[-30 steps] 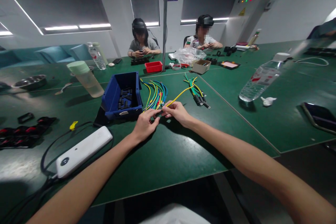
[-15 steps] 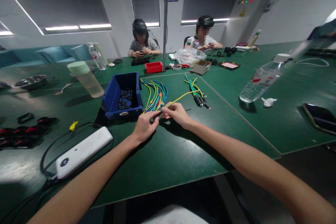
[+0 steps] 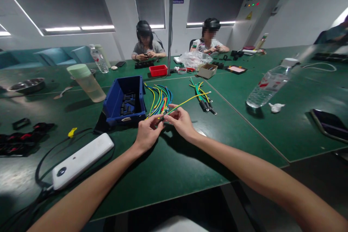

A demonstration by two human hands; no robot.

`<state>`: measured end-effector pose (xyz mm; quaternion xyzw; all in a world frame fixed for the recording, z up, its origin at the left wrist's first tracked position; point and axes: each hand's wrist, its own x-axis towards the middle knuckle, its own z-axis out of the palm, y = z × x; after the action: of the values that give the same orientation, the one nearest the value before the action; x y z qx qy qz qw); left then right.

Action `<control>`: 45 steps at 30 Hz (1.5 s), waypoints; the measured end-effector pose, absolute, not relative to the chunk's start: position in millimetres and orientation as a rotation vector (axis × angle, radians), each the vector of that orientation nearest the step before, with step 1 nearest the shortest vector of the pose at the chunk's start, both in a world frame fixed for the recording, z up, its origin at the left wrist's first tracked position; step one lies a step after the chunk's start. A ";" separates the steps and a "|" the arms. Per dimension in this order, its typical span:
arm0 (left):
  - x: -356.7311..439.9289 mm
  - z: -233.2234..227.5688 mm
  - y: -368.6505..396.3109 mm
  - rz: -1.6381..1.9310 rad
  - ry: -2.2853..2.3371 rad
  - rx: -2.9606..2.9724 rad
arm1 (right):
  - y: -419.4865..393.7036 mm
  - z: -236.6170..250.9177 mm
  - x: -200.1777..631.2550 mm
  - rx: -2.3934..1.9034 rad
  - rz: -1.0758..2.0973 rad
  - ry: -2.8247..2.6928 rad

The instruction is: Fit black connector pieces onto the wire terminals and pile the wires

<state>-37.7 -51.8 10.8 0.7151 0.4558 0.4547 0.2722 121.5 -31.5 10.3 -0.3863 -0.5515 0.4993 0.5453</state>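
Between the fingertips of my right hand [image 3: 181, 122] is a yellow-and-green wire [image 3: 189, 99]; its long free end points off to the right. My left hand [image 3: 148, 131] pinches a small black sleeve [image 3: 162, 119] at the wire's near end, and the fingers partly hide it. Both hands nearly touch. Just behind them lies a bundle of coloured wires [image 3: 154, 98]. To its left stands a blue bin [image 3: 125, 120] with several black sleeves [image 3: 129, 103] inside. Right of my hands rests a group of green and yellow wires [image 3: 201, 96] with black sleeves and ring terminals.
A white power bank [image 3: 84, 161] with black cables lies at left, near a green-capped bottle [image 3: 88, 86]. A water bottle [image 3: 270, 85] and a phone [image 3: 330, 125] are at right. Farther back are a red tray [image 3: 158, 70], a cardboard box [image 3: 207, 71] and two seated people.
The wire has turned in my fingers, and its far end now stands clear above the wire group at right. My hands stay close together. The view has shifted slightly.
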 end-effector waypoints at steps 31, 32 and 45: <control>-51.7 7.1 -41.1 1.186 1.444 2.322 | 2.5 6.3 149.6 -1.052 1.018 -1.320; -53.7 8.2 -39.8 1.214 1.476 2.344 | 5.6 5.7 152.8 -1.067 0.996 -1.337; -81.8 32.5 -25.0 1.252 2.131 2.451 | 40.8 9.4 196.4 -1.249 0.758 -1.451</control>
<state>-81.8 -25.0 32.5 0.6940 0.6035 0.3545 -0.1687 196.4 40.8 9.4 -0.5199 -0.6040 0.3154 0.5151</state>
